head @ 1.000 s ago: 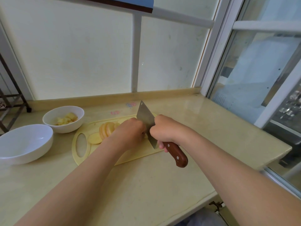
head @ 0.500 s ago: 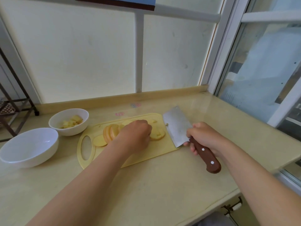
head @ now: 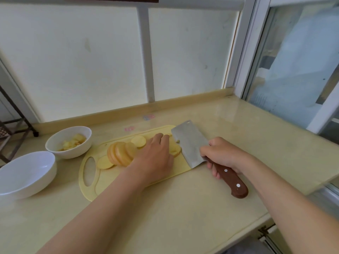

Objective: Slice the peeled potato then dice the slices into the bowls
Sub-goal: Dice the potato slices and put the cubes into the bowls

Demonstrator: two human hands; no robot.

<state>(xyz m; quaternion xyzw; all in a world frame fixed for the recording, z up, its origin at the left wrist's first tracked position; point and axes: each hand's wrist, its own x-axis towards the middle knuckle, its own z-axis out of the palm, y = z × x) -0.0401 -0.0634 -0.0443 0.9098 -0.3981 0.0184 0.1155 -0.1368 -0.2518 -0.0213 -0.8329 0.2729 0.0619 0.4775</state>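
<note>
The left grip (head: 156, 158) is pressing, fingers laid nearly flat, on a few potato slices (head: 176, 152) on the cutting board (head: 91, 189). The right grip (head: 222, 153) is wrapping the cleaver (head: 189, 145) by its handle, blade just beside them. For even dice, fingertips should be curling back from the edge, blade dropping straight.

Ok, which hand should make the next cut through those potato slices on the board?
Right. The right hand grips the steel cleaver with the brown wooden handle, its blade next to the pale yellow potato slices on the yellow cutting board; the left hand rests on those slices.
</note>
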